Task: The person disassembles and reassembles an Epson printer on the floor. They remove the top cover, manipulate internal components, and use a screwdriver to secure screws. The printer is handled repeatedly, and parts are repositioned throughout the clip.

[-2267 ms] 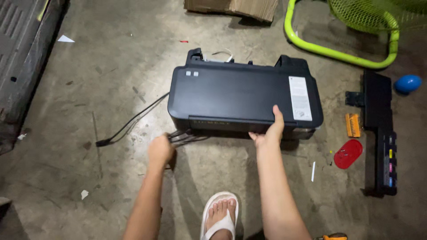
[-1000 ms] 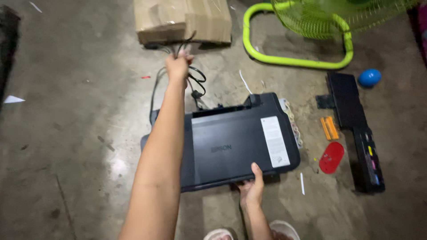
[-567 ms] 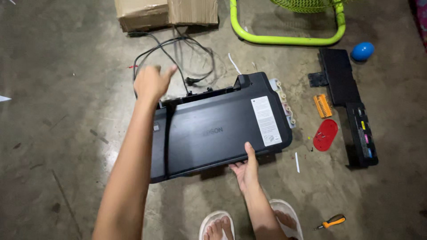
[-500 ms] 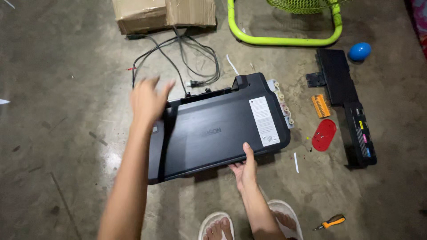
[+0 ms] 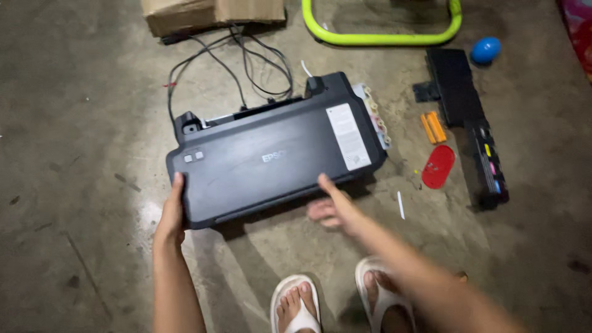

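Left hand has dropped to the printer's corner, fingers gripping; right hand open.

brown cardboard box and lime green tube frame get chopped by the top edge, right hand is motion-blurred, black cables disappear behind the black plastic printer

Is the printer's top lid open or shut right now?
Shut: the printer lies flat on the floor, its black lid flush with the body, with no gap showing.
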